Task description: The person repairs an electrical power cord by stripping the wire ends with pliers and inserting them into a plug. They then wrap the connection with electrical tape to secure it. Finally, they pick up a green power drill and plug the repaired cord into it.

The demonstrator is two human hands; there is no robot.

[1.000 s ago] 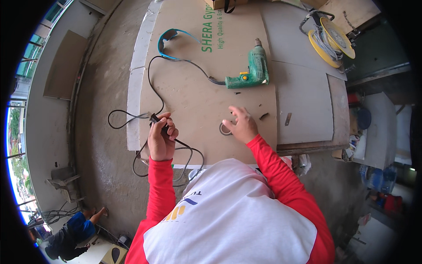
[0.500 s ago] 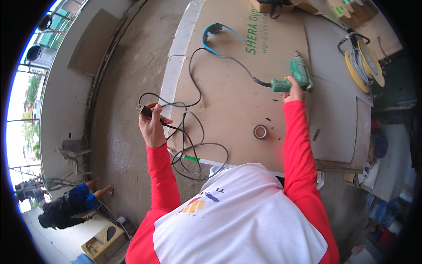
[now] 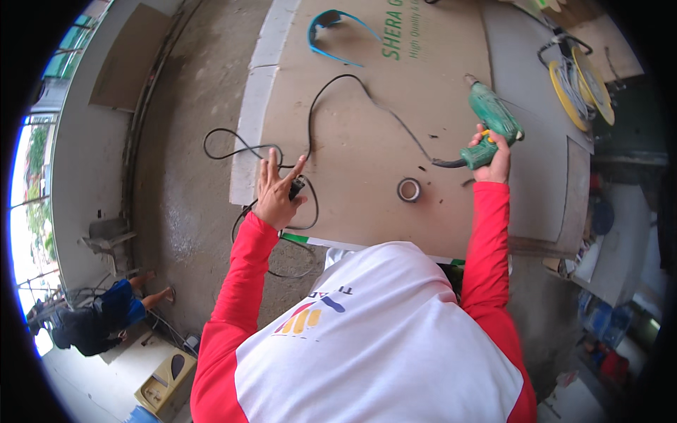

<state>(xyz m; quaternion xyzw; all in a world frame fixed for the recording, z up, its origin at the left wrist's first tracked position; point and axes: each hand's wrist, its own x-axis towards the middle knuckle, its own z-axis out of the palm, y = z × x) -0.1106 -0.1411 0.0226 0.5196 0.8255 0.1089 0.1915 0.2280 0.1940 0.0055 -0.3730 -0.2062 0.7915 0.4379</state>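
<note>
A green power drill (image 3: 492,113) is gripped by its handle in my right hand (image 3: 495,163), its chuck pointing up and left. Its black power cord (image 3: 384,107) runs left from the handle in a wide curve and loops near the board's left edge. Over those loops my left hand (image 3: 276,196) has its fingers spread. The black plug (image 3: 297,187) shows between its index finger and thumb; the hand does not close round it. Part of the cord is hidden under that hand.
Blue-framed safety glasses (image 3: 326,37) and a dark tape roll (image 3: 408,189) lie on the brown board (image 3: 345,155). A yellow cable reel (image 3: 572,88) stands at the far right. At the lower left is another person (image 3: 106,314), near a cream container (image 3: 166,381).
My left hand has come down and right, and its fingers have opened from around the plug. My right hand has shifted slightly right and nearer with the drill, now tilted.
</note>
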